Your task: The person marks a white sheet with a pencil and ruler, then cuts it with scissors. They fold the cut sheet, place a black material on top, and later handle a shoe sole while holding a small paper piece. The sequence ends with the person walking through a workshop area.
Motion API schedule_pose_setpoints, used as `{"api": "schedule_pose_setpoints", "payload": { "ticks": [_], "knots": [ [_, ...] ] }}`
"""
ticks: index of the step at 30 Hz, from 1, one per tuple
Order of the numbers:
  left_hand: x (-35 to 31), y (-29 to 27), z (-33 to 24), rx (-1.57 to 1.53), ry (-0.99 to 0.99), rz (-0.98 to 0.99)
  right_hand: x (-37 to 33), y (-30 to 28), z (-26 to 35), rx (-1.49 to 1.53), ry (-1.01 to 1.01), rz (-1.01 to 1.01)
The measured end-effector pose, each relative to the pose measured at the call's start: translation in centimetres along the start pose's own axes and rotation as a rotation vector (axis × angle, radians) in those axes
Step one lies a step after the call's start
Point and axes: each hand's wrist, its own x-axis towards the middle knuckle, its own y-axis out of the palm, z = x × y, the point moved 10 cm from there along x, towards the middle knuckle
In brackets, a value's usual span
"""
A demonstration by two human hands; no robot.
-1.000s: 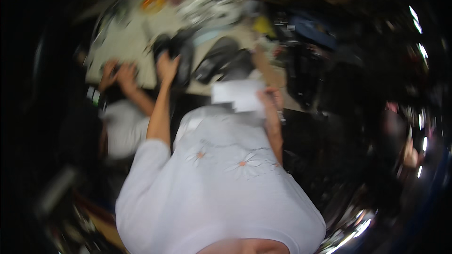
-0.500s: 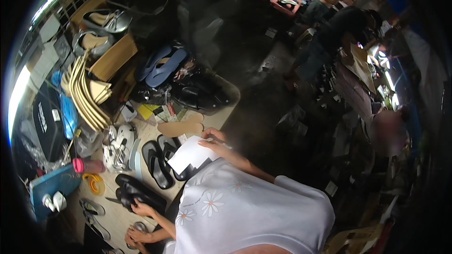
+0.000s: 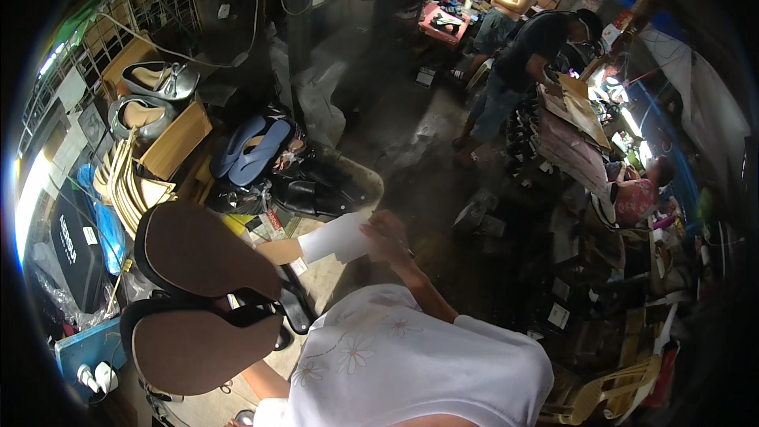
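Note:
A pair of black sandals is held up close, their brown soles [image 3: 207, 348] facing me and covering much of the bench. My left forearm [image 3: 265, 382] runs behind them; the soles hide the fingers of my left hand, which holds the pair. Out over the bench's right edge, my right hand [image 3: 387, 237] pinches a white sheet of paper or card [image 3: 336, 239] with a stepped lower edge. A tan insole shape [image 3: 281, 251] lies partly under that sheet. Another black sandal [image 3: 297, 300] stands on the bench, half covered by the raised pair.
Blue flip-flops [image 3: 251, 150] and wrapped black sandals [image 3: 316, 194] lie at the bench's far end. Stacked cream strips [image 3: 130, 182], grey shoes [image 3: 158, 83] and a black box [image 3: 75, 241] line the left. A co-worker [image 3: 530, 47] bends over boards at right; a plastic chair [image 3: 609, 391] is lower right.
My left hand has lifted the black sandals off the bench and turned their soles toward me. My right hand has moved slightly rightward with the white sheet. The whole view has shifted.

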Motion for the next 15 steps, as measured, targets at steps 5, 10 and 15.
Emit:
{"api": "schedule_pose_setpoints", "payload": {
  "ticks": [5, 10, 15],
  "knots": [
    [-1.8, 7.3, 0.4, -0.086, -0.096, 0.189, -1.2, -5.7, 0.1, 0.111, 0.053, -0.176],
    [-3.1, 11.4, 0.5, -0.124, -0.16, 0.311, -2.2, -7.4, 0.3, 0.141, 0.088, -0.231],
    [-3.7, 13.8, 0.1, -0.132, -0.185, 0.375, -2.2, -5.1, 1.1, 0.281, 0.107, -0.13]
  ]
}}
